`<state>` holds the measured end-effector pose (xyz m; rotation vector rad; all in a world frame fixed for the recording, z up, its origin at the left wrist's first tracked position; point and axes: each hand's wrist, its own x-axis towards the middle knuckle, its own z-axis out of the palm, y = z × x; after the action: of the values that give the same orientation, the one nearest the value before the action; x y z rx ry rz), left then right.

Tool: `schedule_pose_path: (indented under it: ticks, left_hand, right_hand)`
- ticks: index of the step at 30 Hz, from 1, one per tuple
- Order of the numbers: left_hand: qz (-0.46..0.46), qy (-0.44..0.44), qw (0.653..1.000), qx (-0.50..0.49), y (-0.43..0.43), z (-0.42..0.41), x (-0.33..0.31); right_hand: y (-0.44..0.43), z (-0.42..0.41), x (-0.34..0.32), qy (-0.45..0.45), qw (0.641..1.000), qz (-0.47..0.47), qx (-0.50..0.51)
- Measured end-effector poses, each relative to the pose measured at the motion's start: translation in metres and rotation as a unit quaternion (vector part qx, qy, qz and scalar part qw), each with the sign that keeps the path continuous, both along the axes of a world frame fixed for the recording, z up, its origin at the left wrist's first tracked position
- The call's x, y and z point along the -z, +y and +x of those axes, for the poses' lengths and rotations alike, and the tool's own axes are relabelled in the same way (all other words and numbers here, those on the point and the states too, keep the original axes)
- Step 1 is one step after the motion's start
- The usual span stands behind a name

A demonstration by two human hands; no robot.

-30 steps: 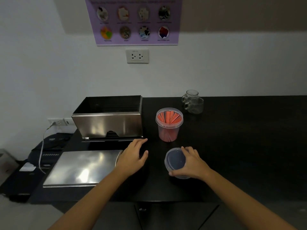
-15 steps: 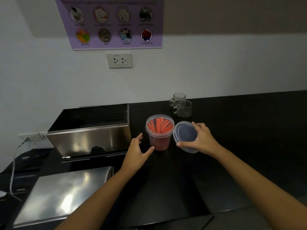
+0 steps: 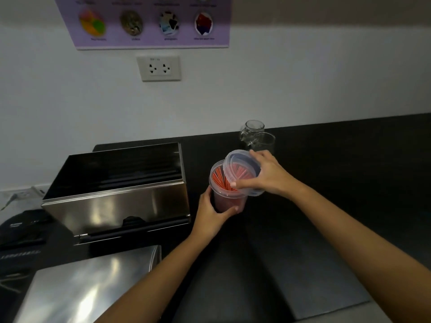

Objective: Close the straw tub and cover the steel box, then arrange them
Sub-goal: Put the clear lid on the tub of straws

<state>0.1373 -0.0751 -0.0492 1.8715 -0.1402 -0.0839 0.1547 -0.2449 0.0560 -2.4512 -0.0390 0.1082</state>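
A clear round tub [image 3: 229,202] full of orange-red straws stands on the black counter [image 3: 326,183]. My left hand [image 3: 211,214] is wrapped around the tub's lower wall. My right hand [image 3: 268,174] holds the clear round lid [image 3: 240,169] tilted over the tub's mouth, its near edge touching the rim and its far edge raised. The open steel box [image 3: 121,203] stands left of the tub. The flat steel cover [image 3: 84,290] lies in front of the box at the lower left.
Two clear glass mugs [image 3: 258,138] stand just behind the tub near the wall. A wall socket [image 3: 158,68] and a purple poster [image 3: 149,22] are above. Dark gear with cables [image 3: 21,229] lies left of the box. The counter's front edge [image 3: 333,310] runs at the lower right.
My right hand has lifted the lid from the counter and carried it over the tub's mouth. My left hand has moved up and closed around the tub. The camera has come closer.
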Motion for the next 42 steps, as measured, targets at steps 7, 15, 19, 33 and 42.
schedule_pose_path:
  ticks: [7,15,19,33,42]
  left_hand:
    - [-0.003,0.025,1.000,0.010,0.002,0.016,0.007]
    - [-0.026,0.015,0.999,0.031,-0.001,0.023,0.005]
    - [-0.036,0.017,0.999,0.037,-0.002,0.026,0.003]
    - [-0.033,0.023,0.999,0.014,-0.003,0.030,0.007]
    - [-0.034,0.024,0.999,0.006,-0.004,0.026,0.005]
  right_hand:
    - [0.003,0.019,-0.006,0.010,0.994,-0.070,-0.084]
    - [0.013,0.033,-0.017,0.024,0.973,-0.142,-0.180]
    - [0.015,0.040,-0.019,0.031,0.963,-0.165,-0.212]
    - [0.010,0.043,-0.016,0.035,0.951,-0.191,-0.242]
    - [0.014,0.048,-0.015,0.015,0.931,-0.264,-0.250]
